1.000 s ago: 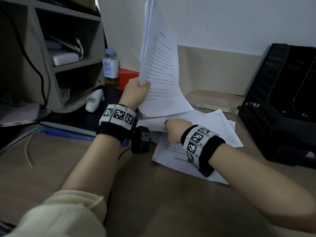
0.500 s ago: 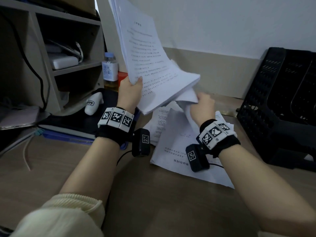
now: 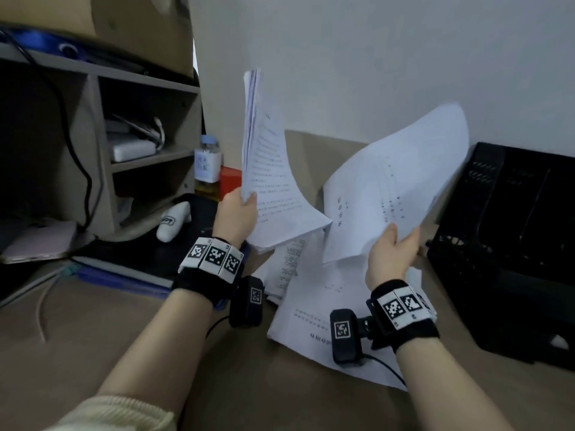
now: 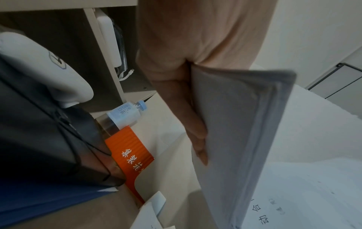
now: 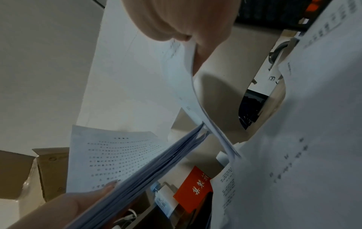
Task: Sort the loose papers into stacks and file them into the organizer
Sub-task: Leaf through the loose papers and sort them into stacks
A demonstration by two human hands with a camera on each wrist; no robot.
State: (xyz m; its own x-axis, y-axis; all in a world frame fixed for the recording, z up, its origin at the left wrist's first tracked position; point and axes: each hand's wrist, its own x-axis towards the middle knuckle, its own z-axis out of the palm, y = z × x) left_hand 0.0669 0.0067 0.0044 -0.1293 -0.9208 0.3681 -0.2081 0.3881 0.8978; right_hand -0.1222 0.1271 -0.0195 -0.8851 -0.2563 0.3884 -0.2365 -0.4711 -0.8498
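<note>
My left hand (image 3: 238, 213) grips a thick stack of printed papers (image 3: 270, 169) upright above the desk, thumb on the front page; in the left wrist view the fingers (image 4: 194, 127) lie along the back of that stack (image 4: 240, 124). My right hand (image 3: 393, 248) pinches the lower edge of a thin set of sheets (image 3: 395, 185), lifted and tilted toward the right. More loose papers (image 3: 314, 312) lie flat on the desk under both hands. The black mesh organizer (image 3: 504, 244) stands at the right, just beyond the right hand.
A shelf unit (image 3: 102, 144) with cables and chargers stands at the left. A small bottle (image 3: 207, 164), an orange box (image 3: 231, 181) and a white device (image 3: 172, 220) sit behind the left hand. Blue folders (image 3: 124, 275) lie at the left on the brown desk (image 3: 93, 337).
My right hand picked a thin set of sheets off the desk pile and raised it to the right, away from the left hand's stack. The left stack swung upright again.
</note>
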